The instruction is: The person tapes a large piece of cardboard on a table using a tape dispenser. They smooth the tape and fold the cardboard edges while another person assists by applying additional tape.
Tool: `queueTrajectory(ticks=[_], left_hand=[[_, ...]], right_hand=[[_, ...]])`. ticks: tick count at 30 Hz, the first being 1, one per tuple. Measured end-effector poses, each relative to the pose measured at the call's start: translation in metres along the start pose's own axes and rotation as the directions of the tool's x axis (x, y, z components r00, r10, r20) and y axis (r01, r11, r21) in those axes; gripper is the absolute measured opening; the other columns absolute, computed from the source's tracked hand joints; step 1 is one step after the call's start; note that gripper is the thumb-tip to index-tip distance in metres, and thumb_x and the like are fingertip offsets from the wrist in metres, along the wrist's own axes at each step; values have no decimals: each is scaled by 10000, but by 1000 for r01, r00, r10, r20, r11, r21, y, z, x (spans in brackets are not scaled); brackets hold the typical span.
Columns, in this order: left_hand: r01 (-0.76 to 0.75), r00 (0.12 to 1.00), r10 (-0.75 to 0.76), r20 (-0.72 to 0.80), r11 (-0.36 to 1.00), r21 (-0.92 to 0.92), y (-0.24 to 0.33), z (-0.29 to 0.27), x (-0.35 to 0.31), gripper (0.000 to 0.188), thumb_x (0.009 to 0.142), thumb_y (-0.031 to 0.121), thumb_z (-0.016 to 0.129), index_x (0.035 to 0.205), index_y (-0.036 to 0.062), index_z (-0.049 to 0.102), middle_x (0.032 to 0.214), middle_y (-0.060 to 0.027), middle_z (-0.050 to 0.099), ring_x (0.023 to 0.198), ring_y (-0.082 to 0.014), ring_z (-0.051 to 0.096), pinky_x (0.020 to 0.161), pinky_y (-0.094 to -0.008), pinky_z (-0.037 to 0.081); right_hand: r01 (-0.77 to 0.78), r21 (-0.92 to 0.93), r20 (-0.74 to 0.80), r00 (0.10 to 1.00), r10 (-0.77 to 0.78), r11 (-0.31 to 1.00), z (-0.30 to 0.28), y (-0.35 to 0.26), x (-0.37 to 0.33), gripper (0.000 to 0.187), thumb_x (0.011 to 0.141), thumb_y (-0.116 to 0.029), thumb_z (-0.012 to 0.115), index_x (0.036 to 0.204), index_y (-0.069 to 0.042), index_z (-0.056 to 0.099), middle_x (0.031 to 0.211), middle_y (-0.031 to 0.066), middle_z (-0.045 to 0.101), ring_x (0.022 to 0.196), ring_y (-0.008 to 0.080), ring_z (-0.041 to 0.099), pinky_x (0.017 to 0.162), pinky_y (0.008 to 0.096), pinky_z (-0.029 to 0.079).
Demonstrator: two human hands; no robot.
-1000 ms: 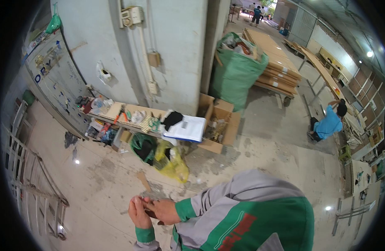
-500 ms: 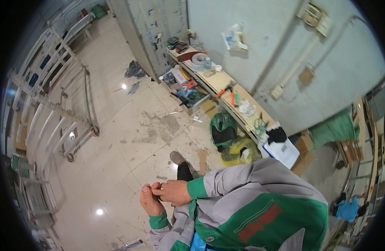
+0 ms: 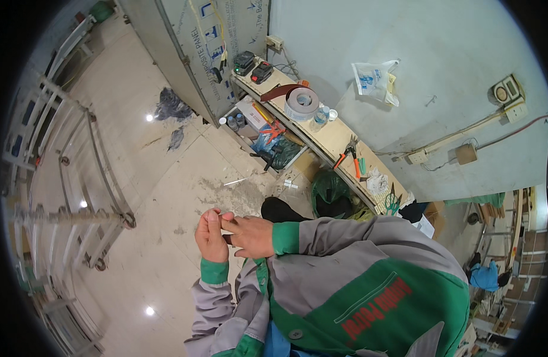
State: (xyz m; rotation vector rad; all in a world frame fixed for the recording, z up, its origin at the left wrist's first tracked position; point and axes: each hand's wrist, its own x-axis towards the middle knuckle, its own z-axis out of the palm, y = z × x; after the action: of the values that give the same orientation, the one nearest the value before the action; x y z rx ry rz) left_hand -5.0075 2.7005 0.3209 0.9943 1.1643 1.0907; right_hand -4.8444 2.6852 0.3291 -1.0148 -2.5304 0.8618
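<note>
My left hand (image 3: pixel 212 238) and my right hand (image 3: pixel 252 236) meet in front of my body, above the tiled floor. The left hand's thumb and fingers are pinched together. At that pinch, the right hand's thumb and forefinger touch the left fingertips, while its other fingers curl loosely below. Whatever lies between the fingertips is too small or hidden to make out. Closest to the hands are my dark shoe (image 3: pixel 281 209) and a narrow shelf (image 3: pixel 339 128) along the wall.
The shelf carries battery packs (image 3: pixel 262 72), an abrasive roll (image 3: pixel 301 103), a bottle (image 3: pixel 319 119), orange-handled snips (image 3: pixel 347 156) and green scissors (image 3: pixel 393 201). Below are a tool box (image 3: pixel 259 113) and a green bag-lined bin (image 3: pixel 331 193). White wheeled racks (image 3: pixel 107 217) stand left; a person in blue (image 3: pixel 485 276) is far right.
My view has shifted forward toward the shelf, which looks closer. Both hands stay together at the fingertips, a little higher in the picture, and the right fingers have spread slightly.
</note>
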Motion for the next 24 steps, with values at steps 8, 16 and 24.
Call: queueTrajectory(ticks=[8,16,24], left_hand=[[268,952,-297,-77,926,-265,-2,-10,222,572,1075,486,525,1297,-37,586,1127,-151,690,933,-219,670,853,-371,554],[525,848,-339,-408,427,737,-75,-162,318,435,975,358,682,951,-69,760,834,-169,749,794,-208,685,751,-379,532],[703,669,-603,-434,326,632,-117,-221,328,392,1024,298,621,1139,-67,708,1006,-161,751,863,-250,714,811,-357,569]], right_hand=[[109,428,-442,891,103,897,-64,191,127,298,868,-263,757,1087,-66,707,1372,165,560,1076,357,654,902,472,548],[-844,438,-535,33,844,310,-173,535,87,291,964,-342,638,1067,-93,746,1118,196,716,1077,385,665,926,487,514],[-938,-163,-237,-263,935,-305,-158,773,41,422,978,-404,572,1278,-143,712,1341,149,679,1268,392,594,1026,543,474]])
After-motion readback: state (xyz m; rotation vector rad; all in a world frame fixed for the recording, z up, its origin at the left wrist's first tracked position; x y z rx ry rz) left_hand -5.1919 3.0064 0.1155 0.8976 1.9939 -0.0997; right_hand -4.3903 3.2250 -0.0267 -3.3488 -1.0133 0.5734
